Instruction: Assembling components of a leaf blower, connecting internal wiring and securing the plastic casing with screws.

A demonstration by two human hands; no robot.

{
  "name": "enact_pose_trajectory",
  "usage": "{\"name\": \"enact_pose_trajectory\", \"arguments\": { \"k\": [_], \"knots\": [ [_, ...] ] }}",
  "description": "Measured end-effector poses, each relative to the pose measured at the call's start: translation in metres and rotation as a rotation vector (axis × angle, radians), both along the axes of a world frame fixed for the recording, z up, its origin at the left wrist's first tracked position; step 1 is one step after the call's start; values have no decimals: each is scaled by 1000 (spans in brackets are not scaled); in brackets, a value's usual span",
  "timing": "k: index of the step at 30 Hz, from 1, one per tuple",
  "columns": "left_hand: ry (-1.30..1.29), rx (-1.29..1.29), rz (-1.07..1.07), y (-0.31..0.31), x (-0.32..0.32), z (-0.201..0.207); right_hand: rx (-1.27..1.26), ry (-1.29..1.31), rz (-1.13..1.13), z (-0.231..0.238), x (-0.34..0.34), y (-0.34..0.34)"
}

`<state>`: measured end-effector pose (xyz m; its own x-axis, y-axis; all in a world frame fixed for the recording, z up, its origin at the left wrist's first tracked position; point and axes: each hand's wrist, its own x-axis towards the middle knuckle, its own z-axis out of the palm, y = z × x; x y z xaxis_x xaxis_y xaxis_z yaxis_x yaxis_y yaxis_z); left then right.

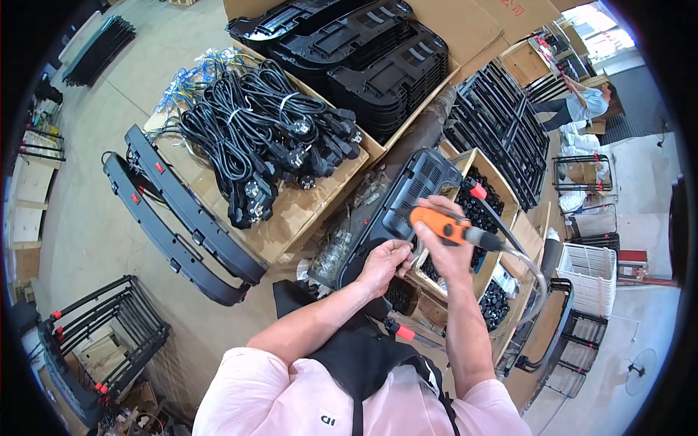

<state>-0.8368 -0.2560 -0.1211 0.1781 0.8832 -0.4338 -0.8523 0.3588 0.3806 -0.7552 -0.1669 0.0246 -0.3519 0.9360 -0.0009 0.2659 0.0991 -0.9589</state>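
Observation:
A long black plastic housing (396, 196) with vent slots lies slantwise in front of me. My right hand (449, 254) is wrapped round an orange power screwdriver (438, 224), held above the housing's right side; a pale hose or cable (539, 272) curves away from the tool's rear. Below the tool, my left hand (387, 267) rests by the housing's near edge, thumb and fingers pinched together. Whatever is between those fingertips is too small to make out. The screwdriver's tip is hidden near my right hand.
Left of the housing, bundled black power cords (251, 123) cover a cardboard box. Black plastic panels (385, 80) are stacked in a carton behind. Wooden bins (509, 200) of small black parts stand to the right. Two curved black covers (174, 232) sit at left. Another person (590, 102) stands far right.

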Motion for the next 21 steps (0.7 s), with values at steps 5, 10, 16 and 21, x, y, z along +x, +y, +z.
{"name": "enact_pose_trajectory", "arguments": {
  "k": [5, 10, 16, 21],
  "knots": [
    [-38, -6, 4, -12, 2, 12, -16, 129, -100, 27, 48, -42],
    [-61, -56, -85, -36, 11, 22, -33, 207, -165, 29, 99, -96],
    [-101, -152, -115, -73, 33, 33, -30, 253, -197, 19, 145, -146],
    [-237, -178, -32, -105, 57, 38, -28, 260, -135, 8, 171, -169]
  ]
}}
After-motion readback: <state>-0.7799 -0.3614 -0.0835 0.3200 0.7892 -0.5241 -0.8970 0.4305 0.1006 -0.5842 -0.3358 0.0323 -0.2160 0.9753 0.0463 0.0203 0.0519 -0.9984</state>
